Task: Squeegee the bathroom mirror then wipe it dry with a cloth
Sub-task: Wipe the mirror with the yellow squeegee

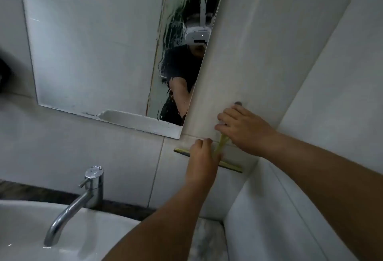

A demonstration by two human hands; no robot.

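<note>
The mirror [93,43] hangs on the tiled wall above the sink. Water streaks and drops cover its right strip [174,32], where a person's reflection shows. A yellow-green squeegee [221,143] lies against the wall tiles just right of the mirror's lower right corner, handle up and blade [232,166] level below. My left hand [202,157] curls over the middle of the blade head. My right hand [246,130] grips the top of the handle, fingertips beside a small dark wall hook [238,103].
A chrome tap [91,186] stands over the white basin [24,229] at lower left. A white ledge or tub edge [269,209] runs along the right wall. A dark object [4,78] sits at the left edge.
</note>
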